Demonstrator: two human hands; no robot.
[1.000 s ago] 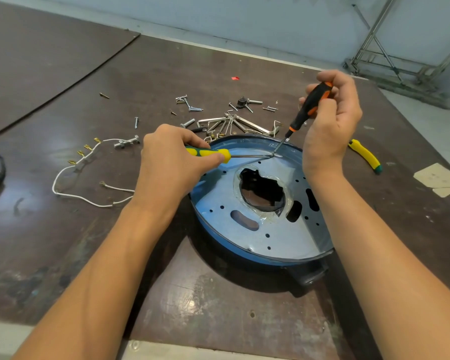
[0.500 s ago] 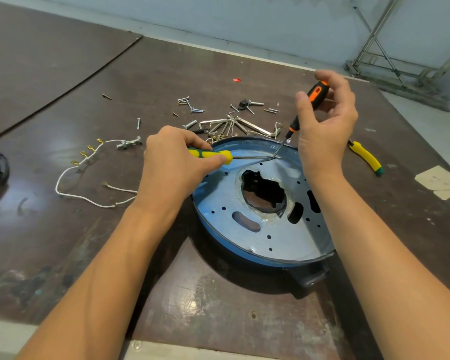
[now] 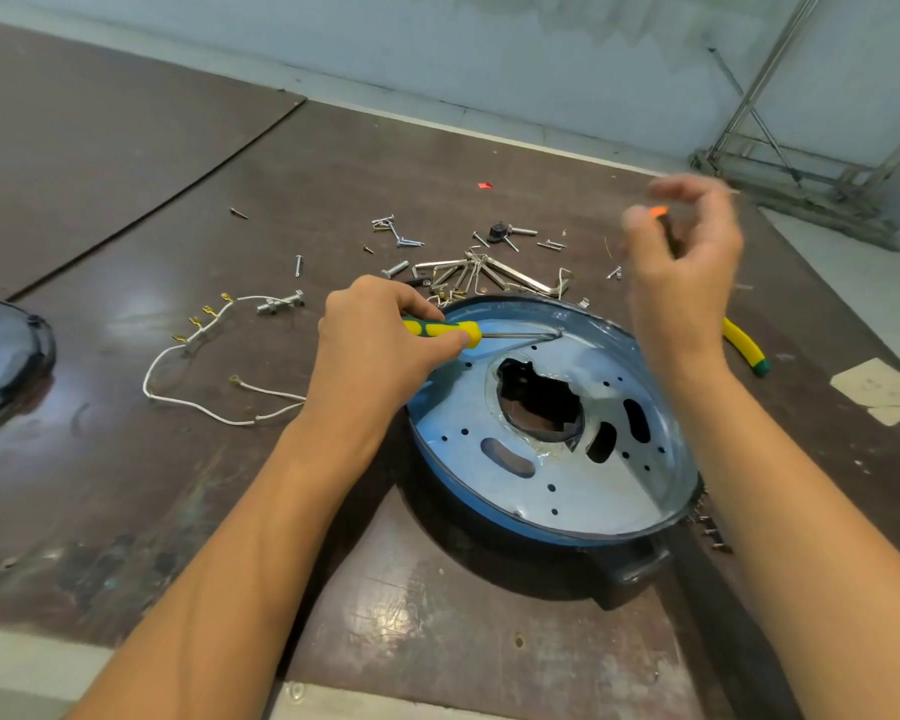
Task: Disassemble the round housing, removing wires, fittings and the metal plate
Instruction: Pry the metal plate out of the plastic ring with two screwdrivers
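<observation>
The round housing (image 3: 494,522) lies flat on the brown table (image 3: 178,485), in the middle and a little to the right, between the two forearms. It has a blue rim, and inside it sits the metal plate (image 3: 583,491), which is shiny and has many small holes, some long slots and one big dark opening in the centre.

The left hand (image 3: 380,350) rests at the far left edge of the housing. Its fingers are curled tightly around a yellow and green screwdriver (image 3: 448,330). The thin shaft lies almost level over the plate, and its tip touches the plate near the far rim.

The right hand (image 3: 681,267) is raised above the far right side of the housing, apart from it, and it is blurred. Its thumb and fingers are bent around a dark tool with an orange end (image 3: 658,211); more of this tool I cannot tell.

Just behind the housing lies a heap of screws and metal fittings (image 3: 489,275). To the left of the left hand lies a loose white wire (image 3: 198,402) with small brass ends. To the right of the housing, partly behind the right wrist, lies a yellow-handled tool (image 3: 744,345). At the left edge of the view lies a dark round cover (image 3: 6,350).
</observation>
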